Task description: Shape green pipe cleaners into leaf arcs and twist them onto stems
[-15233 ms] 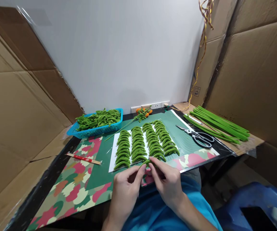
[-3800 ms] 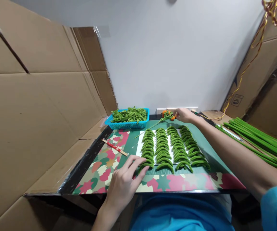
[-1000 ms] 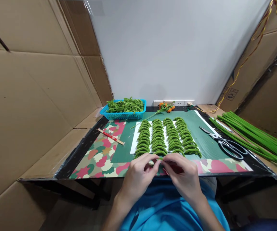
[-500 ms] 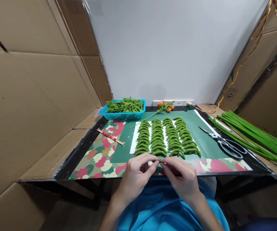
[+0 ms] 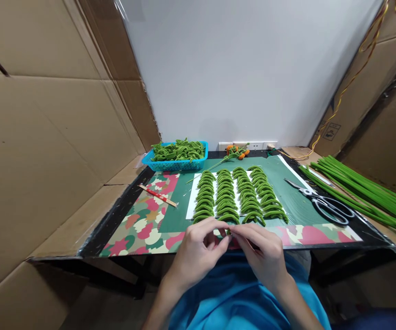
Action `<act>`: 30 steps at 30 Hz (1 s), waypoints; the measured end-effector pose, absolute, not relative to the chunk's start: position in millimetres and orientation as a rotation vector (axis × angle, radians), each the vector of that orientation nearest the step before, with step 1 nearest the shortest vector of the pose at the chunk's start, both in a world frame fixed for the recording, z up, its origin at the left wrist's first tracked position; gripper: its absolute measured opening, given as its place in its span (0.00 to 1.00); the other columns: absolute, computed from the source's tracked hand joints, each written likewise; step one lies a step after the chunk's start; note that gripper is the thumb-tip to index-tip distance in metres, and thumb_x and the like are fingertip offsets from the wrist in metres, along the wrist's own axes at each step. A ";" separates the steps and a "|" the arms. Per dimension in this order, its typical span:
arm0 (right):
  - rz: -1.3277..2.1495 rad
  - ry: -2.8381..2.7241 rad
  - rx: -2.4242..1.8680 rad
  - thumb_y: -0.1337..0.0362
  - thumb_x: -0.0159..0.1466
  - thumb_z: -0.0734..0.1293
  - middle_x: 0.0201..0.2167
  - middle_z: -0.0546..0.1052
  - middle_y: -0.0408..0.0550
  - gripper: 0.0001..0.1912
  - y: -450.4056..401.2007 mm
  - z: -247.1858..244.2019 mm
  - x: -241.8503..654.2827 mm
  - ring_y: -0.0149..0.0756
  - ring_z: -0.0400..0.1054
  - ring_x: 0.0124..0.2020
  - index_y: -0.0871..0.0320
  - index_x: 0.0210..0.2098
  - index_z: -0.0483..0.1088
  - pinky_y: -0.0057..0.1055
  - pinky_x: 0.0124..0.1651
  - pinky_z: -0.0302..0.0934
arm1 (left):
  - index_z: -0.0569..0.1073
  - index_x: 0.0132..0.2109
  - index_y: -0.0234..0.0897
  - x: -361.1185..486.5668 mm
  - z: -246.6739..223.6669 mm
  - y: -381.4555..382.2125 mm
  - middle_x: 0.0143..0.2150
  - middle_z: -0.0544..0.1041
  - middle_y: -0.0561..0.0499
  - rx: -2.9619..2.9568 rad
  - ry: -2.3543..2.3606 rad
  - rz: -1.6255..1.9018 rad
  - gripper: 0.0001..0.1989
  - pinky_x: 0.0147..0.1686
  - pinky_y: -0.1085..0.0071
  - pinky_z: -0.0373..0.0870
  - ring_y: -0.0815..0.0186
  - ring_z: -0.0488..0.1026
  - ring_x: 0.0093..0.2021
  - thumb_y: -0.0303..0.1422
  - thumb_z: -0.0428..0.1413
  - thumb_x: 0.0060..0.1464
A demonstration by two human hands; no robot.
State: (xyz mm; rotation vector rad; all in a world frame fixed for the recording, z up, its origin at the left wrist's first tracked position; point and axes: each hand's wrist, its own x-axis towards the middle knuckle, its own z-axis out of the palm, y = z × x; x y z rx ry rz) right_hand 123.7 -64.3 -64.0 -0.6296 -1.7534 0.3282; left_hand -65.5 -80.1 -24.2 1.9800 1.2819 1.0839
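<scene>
My left hand (image 5: pixel 201 245) and my right hand (image 5: pixel 262 247) meet at the table's front edge, both closed in a pinch. Between their fingertips shows a bit of green pipe cleaner (image 5: pixel 228 232), mostly hidden by the fingers. Just beyond them, curved green pipe-cleaner pieces (image 5: pixel 226 201) lie in several columns over white paper (image 5: pixel 191 201) on a green mat (image 5: pixel 173 220). At the back left, a blue plastic basket (image 5: pixel 175 166) is heaped with more green pieces.
Black-handled scissors (image 5: pixel 331 210) lie open on the right, beside a bundle of long green pipe cleaners (image 5: pixel 366 188). A red-wrapped stick (image 5: pixel 157 195) rests on the left. An orange flower with a green stem (image 5: pixel 237 151) lies near the wall sockets (image 5: pixel 255 146). Cardboard (image 5: pixel 56 128) walls the left side.
Both hands stay in nearly the same place. Their fingertips have shifted slightly around the green pipe cleaner, so less of it shows now.
</scene>
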 end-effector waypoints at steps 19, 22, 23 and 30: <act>0.257 -1.719 -0.829 0.72 0.71 0.69 0.36 0.81 0.49 0.05 -63.7 -64.6 117.9 0.37 0.76 0.35 0.56 0.43 0.77 0.32 0.38 0.73 | 0.80 0.42 0.39 -61.8 -31.9 -78.4 0.32 0.78 0.55 2.091 1.417 1.268 0.03 0.27 0.76 0.68 0.73 0.70 0.25 0.29 0.61 0.66; 0.203 -1.727 -0.843 0.72 0.71 0.69 0.36 0.81 0.49 0.06 -62.8 -67.0 117.5 0.37 0.77 0.35 0.57 0.43 0.77 0.31 0.39 0.73 | 0.81 0.46 0.40 -61.3 -34.7 -78.6 0.34 0.80 0.54 2.121 1.424 1.272 0.04 0.28 0.76 0.70 0.73 0.71 0.25 0.29 0.61 0.66; 0.180 -1.727 -0.847 0.73 0.71 0.69 0.35 0.81 0.49 0.06 -62.7 -67.7 117.3 0.37 0.77 0.35 0.57 0.43 0.77 0.31 0.39 0.73 | 0.81 0.47 0.40 -60.9 -35.4 -78.4 0.35 0.80 0.54 2.140 1.423 1.272 0.05 0.29 0.76 0.70 0.73 0.71 0.25 0.29 0.60 0.67; 0.096 -1.732 -0.856 0.73 0.71 0.69 0.34 0.81 0.49 0.06 -63.6 -69.3 115.1 0.36 0.76 0.34 0.57 0.43 0.77 0.30 0.38 0.72 | 0.80 0.43 0.39 -55.8 -34.4 -76.7 0.35 0.80 0.53 2.260 1.532 1.213 0.04 0.31 0.75 0.72 0.70 0.75 0.29 0.28 0.59 0.66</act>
